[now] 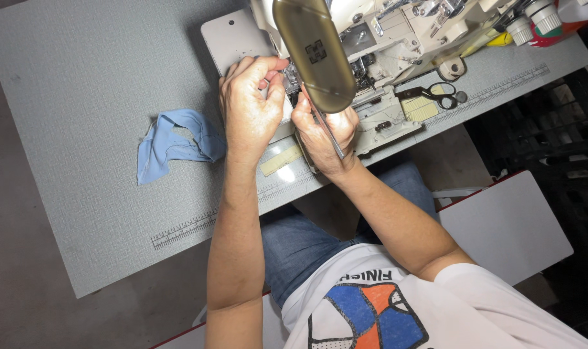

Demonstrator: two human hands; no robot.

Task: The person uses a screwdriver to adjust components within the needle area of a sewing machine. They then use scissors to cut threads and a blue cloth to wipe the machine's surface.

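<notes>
The person sits at a grey table [80,129]. The left hand [250,106] rests at the sewing machine [397,39], fingers curled together near the needle. The right hand [323,132] grips thin tweezers [329,137]. A blue cloth [171,143] lies left; scissors [436,95] lie farther right.

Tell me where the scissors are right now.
In the head view, the black-handled scissors lie on the grey table at upper right, beside the sewing machine base, to the right of the person's right hand.
</notes>
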